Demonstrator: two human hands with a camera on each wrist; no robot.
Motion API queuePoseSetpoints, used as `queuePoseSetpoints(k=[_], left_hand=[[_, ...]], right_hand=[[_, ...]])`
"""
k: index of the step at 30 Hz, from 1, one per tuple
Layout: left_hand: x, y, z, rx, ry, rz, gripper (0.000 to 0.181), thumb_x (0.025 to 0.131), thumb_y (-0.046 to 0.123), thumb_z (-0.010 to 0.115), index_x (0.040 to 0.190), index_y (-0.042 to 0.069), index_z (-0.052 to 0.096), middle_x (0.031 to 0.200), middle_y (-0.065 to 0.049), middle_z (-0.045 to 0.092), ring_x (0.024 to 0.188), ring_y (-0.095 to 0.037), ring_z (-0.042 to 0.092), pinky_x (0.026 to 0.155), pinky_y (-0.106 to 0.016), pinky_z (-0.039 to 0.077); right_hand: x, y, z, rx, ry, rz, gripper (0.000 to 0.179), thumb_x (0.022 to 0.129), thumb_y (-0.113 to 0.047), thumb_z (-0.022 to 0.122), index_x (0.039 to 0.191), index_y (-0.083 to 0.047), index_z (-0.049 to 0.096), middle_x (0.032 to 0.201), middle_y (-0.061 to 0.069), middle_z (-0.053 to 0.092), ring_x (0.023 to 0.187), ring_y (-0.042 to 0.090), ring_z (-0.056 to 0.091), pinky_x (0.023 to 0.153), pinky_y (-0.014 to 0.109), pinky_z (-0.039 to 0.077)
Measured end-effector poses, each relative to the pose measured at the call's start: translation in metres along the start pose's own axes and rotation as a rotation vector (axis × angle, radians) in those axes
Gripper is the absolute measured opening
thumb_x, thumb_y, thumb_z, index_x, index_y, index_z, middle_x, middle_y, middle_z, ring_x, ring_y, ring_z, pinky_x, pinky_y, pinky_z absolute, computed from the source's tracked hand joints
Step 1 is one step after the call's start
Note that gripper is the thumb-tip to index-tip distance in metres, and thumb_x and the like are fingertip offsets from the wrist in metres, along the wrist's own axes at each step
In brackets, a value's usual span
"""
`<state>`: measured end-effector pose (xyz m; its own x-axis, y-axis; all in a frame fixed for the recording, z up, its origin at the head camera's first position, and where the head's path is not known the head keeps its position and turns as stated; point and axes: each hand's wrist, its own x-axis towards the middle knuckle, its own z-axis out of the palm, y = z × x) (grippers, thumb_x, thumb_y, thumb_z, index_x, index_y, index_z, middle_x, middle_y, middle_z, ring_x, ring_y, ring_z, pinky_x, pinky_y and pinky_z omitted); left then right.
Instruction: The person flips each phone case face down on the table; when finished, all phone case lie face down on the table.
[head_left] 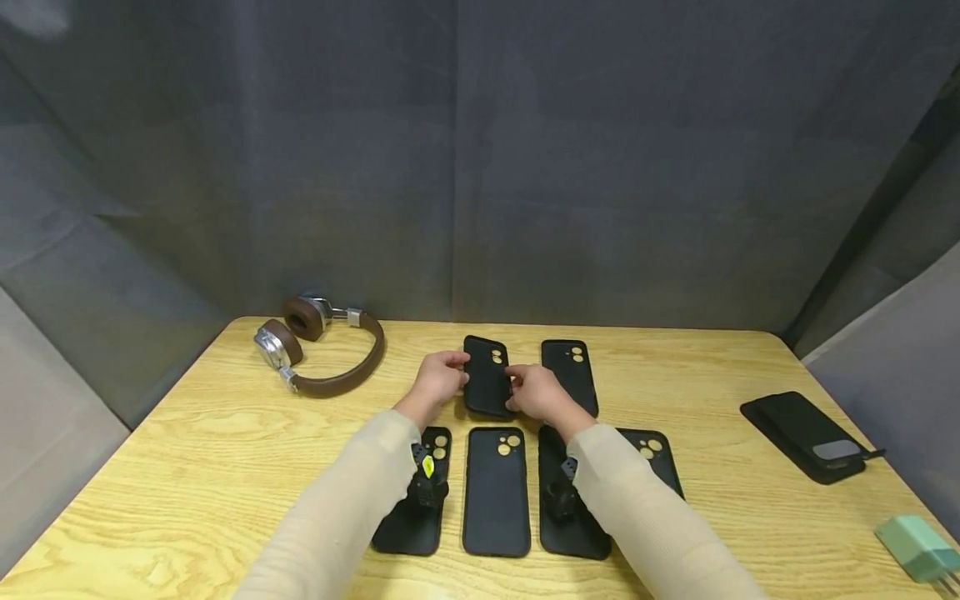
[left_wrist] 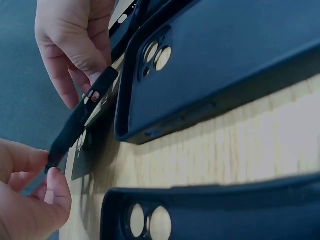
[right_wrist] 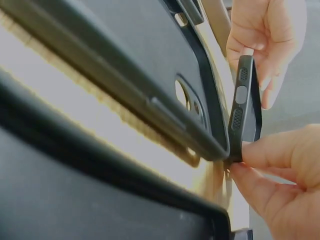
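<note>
In the head view, a black phone case (head_left: 486, 382) with camera cut-outs is held between both hands at the back middle of the table. My left hand (head_left: 437, 385) pinches its left edge, and my right hand (head_left: 542, 393) pinches the right edge lower down. The wrist views show this case (left_wrist: 82, 112) tilted, with fingertips and thumb gripping its edges; its bottom end (right_wrist: 241, 100) has port and speaker holes. Another case (head_left: 572, 371) lies just right of it. Nearer me lies a row of several cases, including a middle case (head_left: 497, 500); my sleeves partly cover others.
Brown and silver headphones (head_left: 337, 385) lie at the back left. On the right rests a flat black object (head_left: 802, 433) with a grey patch and a strap. A green plug charger (head_left: 917, 546) sits near the right edge. A dark cloth (head_left: 600, 167) hangs behind the wooden table (head_left: 187, 467).
</note>
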<state>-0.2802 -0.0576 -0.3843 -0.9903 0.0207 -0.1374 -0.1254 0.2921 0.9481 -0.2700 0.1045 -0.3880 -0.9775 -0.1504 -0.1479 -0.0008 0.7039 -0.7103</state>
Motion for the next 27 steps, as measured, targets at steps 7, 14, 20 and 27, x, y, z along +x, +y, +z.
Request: queuePoseSetpoints(k=[7,14,20,27], left_hand=[[0.001,0.003,-0.007,-0.067,0.017,0.029,0.035,0.087,-0.004,0.054,0.121,0.000,0.059,0.121,-0.019,0.055,0.110,-0.026,0.051,0.087,-0.036,0.049],[0.000,0.007,-0.008,-0.114,0.009,0.067,0.035,0.085,-0.004,0.057,0.120,-0.003,0.059,0.119,-0.020,0.055,0.101,-0.023,0.054,0.083,-0.034,0.051],[0.001,0.012,-0.006,-0.101,-0.021,0.108,0.036,0.084,-0.003,0.057,0.120,-0.003,0.059,0.118,-0.020,0.055,0.095,-0.022,0.056,0.079,-0.032,0.052],[0.001,0.016,0.001,-0.071,-0.043,0.134,0.033,0.082,-0.003,0.059,0.115,-0.001,0.061,0.113,-0.020,0.056,0.091,-0.021,0.056,0.075,-0.033,0.053]], right_hand=[[0.002,-0.005,0.005,0.060,-0.027,-0.006,0.058,0.077,0.006,0.067,0.132,0.000,0.050,0.088,0.008,0.051,0.065,0.016,0.043,0.054,0.023,0.034],[0.005,-0.004,0.008,0.100,-0.068,-0.026,0.058,0.078,0.007,0.065,0.134,0.001,0.047,0.087,0.009,0.050,0.065,0.016,0.042,0.056,0.023,0.034],[0.008,-0.002,0.008,0.038,-0.097,-0.061,0.058,0.080,0.002,0.065,0.135,0.001,0.045,0.080,0.006,0.049,0.060,0.015,0.042,0.055,0.024,0.034],[0.011,0.002,0.010,0.037,-0.113,-0.085,0.057,0.079,0.003,0.067,0.132,0.003,0.047,0.081,0.007,0.052,0.070,0.018,0.047,0.061,0.026,0.038]])
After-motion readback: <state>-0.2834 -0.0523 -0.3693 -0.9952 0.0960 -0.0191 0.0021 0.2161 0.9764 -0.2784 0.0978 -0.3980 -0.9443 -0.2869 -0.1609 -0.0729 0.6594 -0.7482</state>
